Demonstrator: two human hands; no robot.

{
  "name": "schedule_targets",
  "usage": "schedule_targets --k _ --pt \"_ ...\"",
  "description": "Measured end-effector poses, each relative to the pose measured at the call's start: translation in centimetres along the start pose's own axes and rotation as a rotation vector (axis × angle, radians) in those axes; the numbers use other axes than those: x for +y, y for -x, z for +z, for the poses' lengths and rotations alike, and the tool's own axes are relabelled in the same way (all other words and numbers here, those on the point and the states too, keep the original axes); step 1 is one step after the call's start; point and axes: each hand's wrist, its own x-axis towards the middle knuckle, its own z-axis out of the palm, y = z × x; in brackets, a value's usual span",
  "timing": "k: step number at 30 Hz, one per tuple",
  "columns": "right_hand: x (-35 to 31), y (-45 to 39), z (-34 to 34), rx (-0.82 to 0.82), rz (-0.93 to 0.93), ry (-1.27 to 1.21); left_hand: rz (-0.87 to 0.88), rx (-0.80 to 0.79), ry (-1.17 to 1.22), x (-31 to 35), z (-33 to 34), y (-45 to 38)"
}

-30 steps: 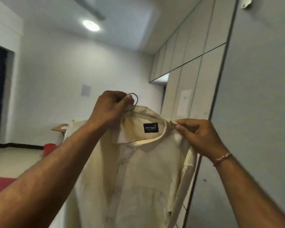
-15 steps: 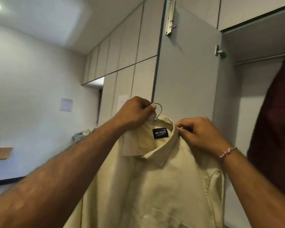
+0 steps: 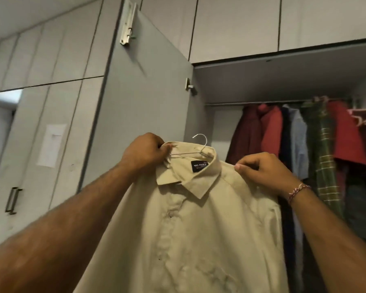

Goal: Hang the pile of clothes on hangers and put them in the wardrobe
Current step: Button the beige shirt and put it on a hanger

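Shirt (image 3: 199, 229), cream with a dark label inside the collar, fills the lower centre of the frame; we hold it up on a wire hanger (image 3: 200, 144) whose hook pokes out above the collar. Our left hand (image 3: 145, 152), centre frame, has its fingers curled tight on the left end of the collar and the hanger wire there. Our right hand (image 3: 262, 172), just right of centre, pinches the shirt's shoulder between thumb and fingers; a bracelet (image 3: 298, 190) circles that wrist. Behind, at upper left, the wardrobe door (image 3: 140, 98) stands open. At right, a rail (image 3: 251, 102) carries hung clothes (image 3: 304, 140) in red, blue and green plaid.
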Motion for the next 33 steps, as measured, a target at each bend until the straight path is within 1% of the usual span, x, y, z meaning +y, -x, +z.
schedule_targets --k 2,4,7,11,14,16,20,22,27,30,33 --pt "3.0 -0.4 -1.6 0.029 0.045 -0.156 -0.061 0.044 0.055 0.1 2.2 -2.4" --pt "5.5 -1.1 -2.6 0.129 0.054 -0.247 -0.090 0.061 0.111 0.5 4.7 -4.7" --pt "8.5 -3.1 -3.4 0.215 0.078 -0.212 -0.079 0.053 0.125 1.6 8.4 -7.7" --pt "11.7 -6.7 -5.2 0.312 0.078 0.146 -0.019 0.062 0.092 3.2 13.2 -11.5" --pt "12.9 -9.2 -5.7 0.325 0.065 0.569 0.005 0.093 -0.047 3.9 16.4 -14.2" --pt "13.2 -10.9 -5.8 0.343 0.100 0.752 0.033 0.050 -0.071 4.0 18.1 -16.4" --pt "14.4 -15.8 -3.1 0.384 0.176 0.954 0.117 -0.099 -0.198 2.9 23.2 -21.6" --pt "14.8 -18.3 -1.5 0.387 0.221 0.998 0.143 -0.154 -0.194 2.9 25.3 -24.1" --pt "16.6 -25.8 2.3 0.447 0.277 1.047 0.227 -0.132 -0.155 2.6 29.7 -30.9" --pt "18.2 -29.7 3.1 0.510 0.267 1.097 0.249 -0.098 -0.114 2.9 31.6 -34.2" --pt "19.5 -32.4 3.2 0.562 0.259 1.130 0.287 -0.062 -0.114 3.7 32.5 -35.8"
